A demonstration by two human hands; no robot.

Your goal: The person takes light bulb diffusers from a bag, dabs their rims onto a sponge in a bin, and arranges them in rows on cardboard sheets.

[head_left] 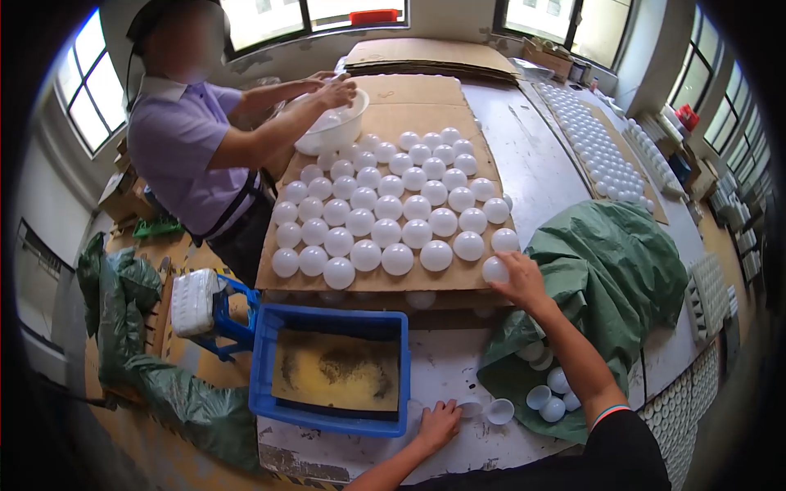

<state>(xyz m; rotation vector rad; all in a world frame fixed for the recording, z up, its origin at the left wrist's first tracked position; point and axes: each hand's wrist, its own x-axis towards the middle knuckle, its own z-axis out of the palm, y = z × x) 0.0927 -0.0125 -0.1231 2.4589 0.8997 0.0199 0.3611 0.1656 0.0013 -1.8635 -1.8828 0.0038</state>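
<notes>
Rows of white plastic domes (360, 222), like light bulb covers, sit on a cardboard sheet (426, 98). At the sheet's near right corner, the fingers of my right hand (524, 282) are closed on one white dome (495, 270). My left hand (440, 424) rests low on the white table, fingers spread, between the blue bin and a loose dome (500, 412) lying hollow side up. Another pale dome beside its fingertips is partly hidden. More domes (553, 408) spill from the mouth of a green woven sack (606, 270) under my right arm.
A blue bin (330, 423) holds a yellowish, dark-specked layer. Across the sheet, a co-worker (184, 139) has both hands over a white basin (332, 131). Further domes (598, 143) stand on another board at right. A blue stool (235, 315) and green sacks (192, 401) are at left.
</notes>
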